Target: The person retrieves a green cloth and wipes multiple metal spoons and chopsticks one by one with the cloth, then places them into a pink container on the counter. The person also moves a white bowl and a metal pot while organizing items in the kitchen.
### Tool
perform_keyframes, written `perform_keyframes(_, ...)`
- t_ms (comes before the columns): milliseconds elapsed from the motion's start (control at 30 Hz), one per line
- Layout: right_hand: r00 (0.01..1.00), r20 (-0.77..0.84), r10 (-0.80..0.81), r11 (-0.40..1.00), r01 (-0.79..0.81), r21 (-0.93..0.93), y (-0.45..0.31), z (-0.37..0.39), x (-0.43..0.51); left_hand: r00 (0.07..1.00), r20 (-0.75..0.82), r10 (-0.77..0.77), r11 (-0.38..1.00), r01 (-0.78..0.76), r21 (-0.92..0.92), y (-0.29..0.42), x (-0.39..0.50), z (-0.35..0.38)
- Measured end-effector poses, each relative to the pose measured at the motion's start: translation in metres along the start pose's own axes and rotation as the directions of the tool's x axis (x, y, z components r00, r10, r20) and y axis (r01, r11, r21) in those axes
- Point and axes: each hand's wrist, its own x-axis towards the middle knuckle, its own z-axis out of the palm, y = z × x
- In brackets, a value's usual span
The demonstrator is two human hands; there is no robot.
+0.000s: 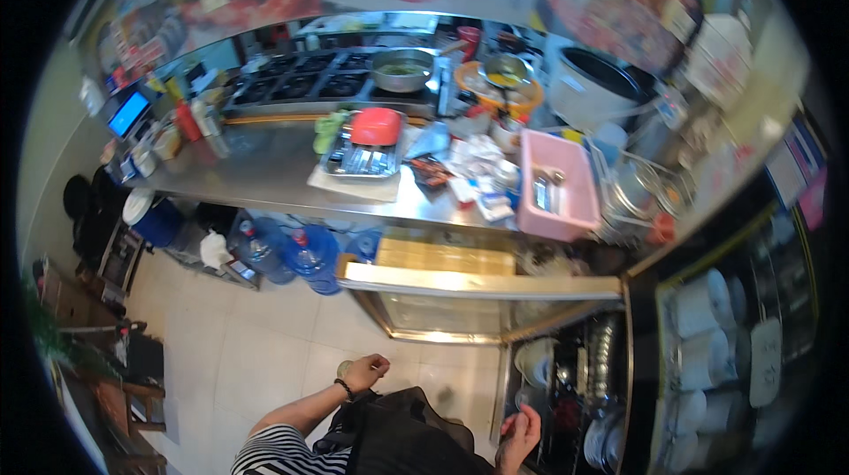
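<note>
My left hand (pixel 363 373) hangs over the tiled floor, its fingers curled together and nothing visible in them. A dark bead bracelet (pixel 345 390) circles that wrist. At the lower right, my right hand (pixel 519 438) has its fingers apart and is empty. It is nearest to a low cabinet (pixel 496 402) that holds stacked dishes (pixel 536 363) and dark containers. My black apron (pixel 414 435) lies between the two hands. Neither hand touches the stainless steel counter (pixel 265 160) before me.
A metal tray (pixel 365 162) with a red bowl (pixel 376 127) and a pink plastic bin (pixel 560 190) stand on the counter. Behind is a gas stove (pixel 312 80) with a pan (pixel 402 70). Blue water bottles (pixel 312 261) stand below, beside a gold-framed glass panel (pixel 477 284) jutting out.
</note>
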Motion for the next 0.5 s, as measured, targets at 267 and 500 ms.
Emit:
perform_keyframes(267,0.417,0.537,-0.733,0.253,0.9,-0.354,-0.093,0.309,0.048,0.985,-0.06,0.163,0.967,-0.171,-0.186,-0.065,0.0,-0.163)
perform_keyframes(500,0.63,0.647,-0.43,0.144,0.755,-0.64,-0.094,0.342,0.03,0.954,-0.287,0.091,0.914,-0.195,-0.356,-0.074,0.026,-0.298)
